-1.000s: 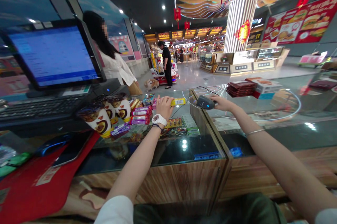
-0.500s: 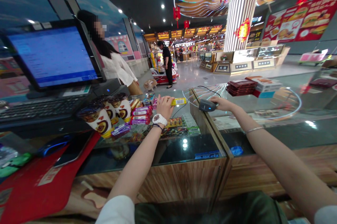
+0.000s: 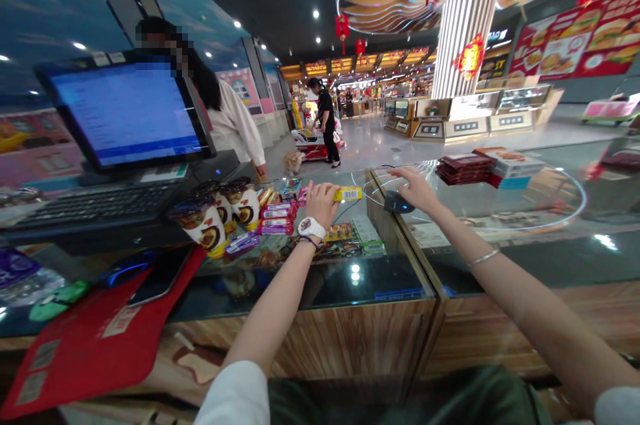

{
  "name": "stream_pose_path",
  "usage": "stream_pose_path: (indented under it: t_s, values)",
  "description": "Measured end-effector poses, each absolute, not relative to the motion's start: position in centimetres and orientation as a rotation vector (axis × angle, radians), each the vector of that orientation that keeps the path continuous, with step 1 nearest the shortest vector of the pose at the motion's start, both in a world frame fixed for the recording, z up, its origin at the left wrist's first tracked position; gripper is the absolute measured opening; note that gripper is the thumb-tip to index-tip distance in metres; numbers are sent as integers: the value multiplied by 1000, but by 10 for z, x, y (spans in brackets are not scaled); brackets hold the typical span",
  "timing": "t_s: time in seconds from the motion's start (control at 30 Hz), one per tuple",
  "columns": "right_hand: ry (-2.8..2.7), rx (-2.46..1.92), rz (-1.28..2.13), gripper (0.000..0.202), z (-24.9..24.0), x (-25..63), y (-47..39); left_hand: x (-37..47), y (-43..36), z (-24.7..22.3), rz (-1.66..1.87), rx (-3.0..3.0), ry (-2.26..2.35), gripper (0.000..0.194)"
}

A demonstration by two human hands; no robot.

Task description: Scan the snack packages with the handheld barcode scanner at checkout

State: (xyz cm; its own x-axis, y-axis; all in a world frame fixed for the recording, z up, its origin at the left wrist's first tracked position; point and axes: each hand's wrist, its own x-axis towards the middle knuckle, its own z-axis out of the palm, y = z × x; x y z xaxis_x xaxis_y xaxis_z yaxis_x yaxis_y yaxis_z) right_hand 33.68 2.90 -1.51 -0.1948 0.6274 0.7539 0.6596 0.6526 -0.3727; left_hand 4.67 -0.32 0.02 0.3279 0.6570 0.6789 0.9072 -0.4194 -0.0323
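My left hand (image 3: 321, 204), with a white watch at the wrist, is closed on a small yellow packet (image 3: 349, 194) whose barcode faces up. Just beyond the gap between two counters, a black barcode scanner (image 3: 399, 203) lies on the glass. Over it is my right hand (image 3: 416, 188), fingers stretched out and not wrapped round the scanner. Several purple and red candy packs (image 3: 277, 219) lie left of my left hand. Beside them stand printed snack cups (image 3: 206, 228) with dark lids.
A monitor (image 3: 127, 115) and keyboard (image 3: 100, 205) stand on the left. A phone (image 3: 159, 278) lies on a red mat (image 3: 95, 358). Brown packets (image 3: 464, 168) and a box (image 3: 515, 168) sit on the right counter. Across the counter stands a person in white (image 3: 237, 122).
My right hand has let go of the barcode scanner and opened above it. The yellow packet stays in my left hand. The whole view has shifted slightly; the person in white leans toward the monitor.
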Motion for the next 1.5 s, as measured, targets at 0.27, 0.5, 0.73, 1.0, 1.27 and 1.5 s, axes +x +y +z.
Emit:
stream_pose_path:
  t_s: [0.27, 0.5, 0.73, 1.0, 1.27, 1.5]
  values:
    - [-2115, -1202, -122, 52, -4, 240, 8, 49, -11, 4, -875, -2171, -1394, 31]
    - [-2139, -1301, -369, 41, 1, 212, 6, 33, -7, 5, -955, -2154, -1453, 32]
    - [-2159, -1292, -305, 43, -5, 199, 24, -7, 1, 8, -926, -2255, -1505, 33]
    - [-1976, -1318, -211, 54, 0, 158, 36, -26, 3, 11, -878, -2064, -1523, 39]
    - [-1911, -1287, -80, 51, -21, 141, 52, -28, 7, 5, -743, -2041, -1512, 41]
    - [-1890, -996, 373, 62, -39, 139, 95, -30, 20, 1, -674, -2052, -1531, 41]
